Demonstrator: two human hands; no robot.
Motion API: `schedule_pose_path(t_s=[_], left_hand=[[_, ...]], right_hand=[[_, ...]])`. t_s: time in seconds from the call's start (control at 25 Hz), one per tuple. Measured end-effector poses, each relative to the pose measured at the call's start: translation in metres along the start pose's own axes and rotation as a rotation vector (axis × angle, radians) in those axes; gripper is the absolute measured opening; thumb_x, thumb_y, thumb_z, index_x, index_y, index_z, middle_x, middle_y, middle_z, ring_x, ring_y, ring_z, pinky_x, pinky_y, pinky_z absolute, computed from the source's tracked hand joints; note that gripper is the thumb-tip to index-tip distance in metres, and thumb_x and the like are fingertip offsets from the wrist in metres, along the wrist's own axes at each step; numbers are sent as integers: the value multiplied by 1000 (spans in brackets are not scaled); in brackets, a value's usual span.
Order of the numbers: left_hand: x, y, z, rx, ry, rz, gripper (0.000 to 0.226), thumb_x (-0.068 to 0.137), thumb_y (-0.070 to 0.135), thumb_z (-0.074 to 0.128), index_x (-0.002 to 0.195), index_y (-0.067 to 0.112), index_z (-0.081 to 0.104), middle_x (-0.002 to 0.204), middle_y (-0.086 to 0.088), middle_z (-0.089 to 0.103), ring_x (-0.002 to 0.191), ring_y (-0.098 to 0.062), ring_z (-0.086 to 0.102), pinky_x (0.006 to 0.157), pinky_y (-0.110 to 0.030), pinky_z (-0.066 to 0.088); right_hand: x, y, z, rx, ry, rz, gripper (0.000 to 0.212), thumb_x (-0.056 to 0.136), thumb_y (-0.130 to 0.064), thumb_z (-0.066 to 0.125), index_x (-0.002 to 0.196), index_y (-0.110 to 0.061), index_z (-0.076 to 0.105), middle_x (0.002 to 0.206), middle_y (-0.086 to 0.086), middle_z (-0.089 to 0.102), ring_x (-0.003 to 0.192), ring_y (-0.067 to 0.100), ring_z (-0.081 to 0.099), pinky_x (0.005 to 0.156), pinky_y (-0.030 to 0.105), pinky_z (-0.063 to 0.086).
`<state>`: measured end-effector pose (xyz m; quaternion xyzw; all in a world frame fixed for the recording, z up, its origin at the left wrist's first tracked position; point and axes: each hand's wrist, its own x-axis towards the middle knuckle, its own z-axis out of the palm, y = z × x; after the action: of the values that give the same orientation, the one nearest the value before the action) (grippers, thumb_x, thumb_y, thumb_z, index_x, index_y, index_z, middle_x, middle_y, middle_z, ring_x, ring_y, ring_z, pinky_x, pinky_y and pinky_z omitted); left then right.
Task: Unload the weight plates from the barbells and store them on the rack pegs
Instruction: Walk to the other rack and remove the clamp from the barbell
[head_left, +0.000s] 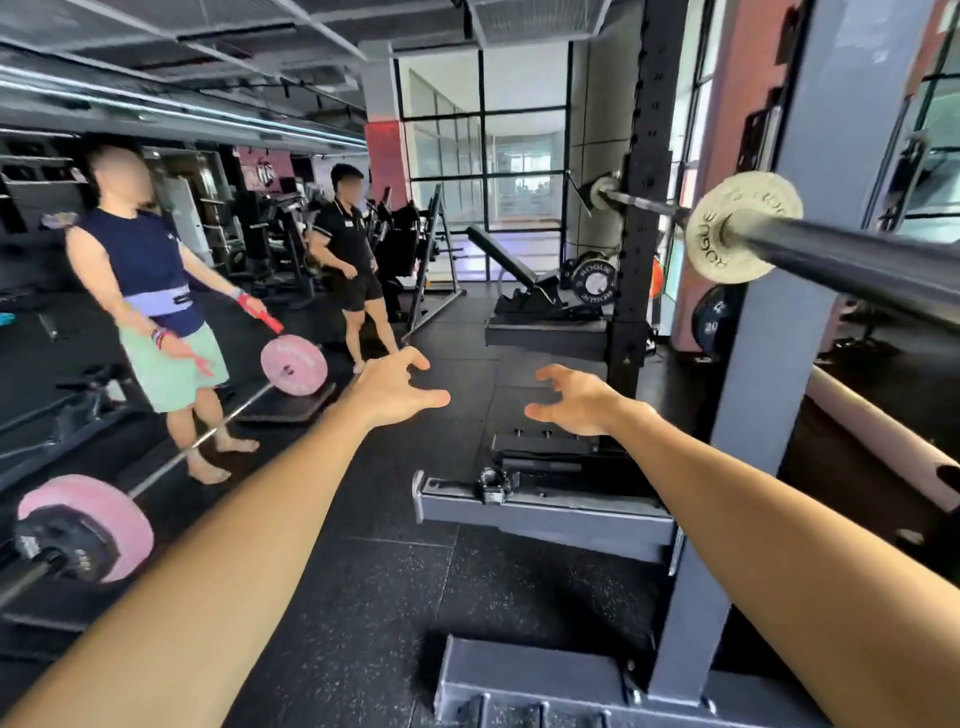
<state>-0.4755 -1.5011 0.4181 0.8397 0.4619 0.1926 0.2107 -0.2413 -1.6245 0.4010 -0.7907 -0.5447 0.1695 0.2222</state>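
Bright window (485, 156) backlight | dim interior | edges warped, blurred

The racked bar (852, 260) runs off the right edge, so its near end is cut off. Its far plate (603, 190) is small and partly behind the black upright (644, 208). The floor bar (208, 431) leaves the left edge past the near pink plate (98, 525); the dark collar (57, 545) in front of that plate is blurred. Lettering on the far pink plate (294, 364) is too smeared to read. Both faces of the 2 people (156, 291) are blurred. A dark ball (714, 322) behind the grey post (769, 364) shows only "20". Both forearms leave the bottom edge.
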Motion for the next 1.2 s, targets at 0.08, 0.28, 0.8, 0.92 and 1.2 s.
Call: schedule_pose_path(t_s=[0.08,0.28,0.8,0.92,1.2], left_hand=[[28,-14,25,-6,-53,-21,61,75,53,76,126,29,54,136,-5,55,117,-24,55,95,-36,44],[105,-56,109,-13,-192,-94,58,73,55,76,122,34,54,136,-4,54,114,-25,57,98,-41,47],[218,-135,327,83,-501,-83,63,69,52,78,126,31,60,117,-4,50,102,-26,60,89,-42,52],[221,-141,351,140,-481,-97,45,80,43,74,120,25,63,114,-7,44,99,-29,57,88,-41,50],[220,-134,341,89,-354,-60,27,92,24,66,115,10,63,114,-14,55,92,-30,59,73,-33,41]], right_hand=[[30,18,21,-9,-29,37,70,87,-46,65,147,-26,34,144,6,48,129,25,49,108,39,40],[119,68,80,-28,-136,113,65,90,-40,63,146,-20,37,143,9,49,129,26,48,106,35,40],[266,185,233,-92,-359,229,48,102,-21,42,149,-18,31,142,15,49,121,32,53,99,44,47],[273,194,250,-107,-367,228,49,103,-19,39,151,-21,29,142,14,49,116,31,56,96,41,49],[269,186,249,-67,-381,212,48,103,-19,36,151,-25,30,148,7,45,127,28,50,101,37,46]])
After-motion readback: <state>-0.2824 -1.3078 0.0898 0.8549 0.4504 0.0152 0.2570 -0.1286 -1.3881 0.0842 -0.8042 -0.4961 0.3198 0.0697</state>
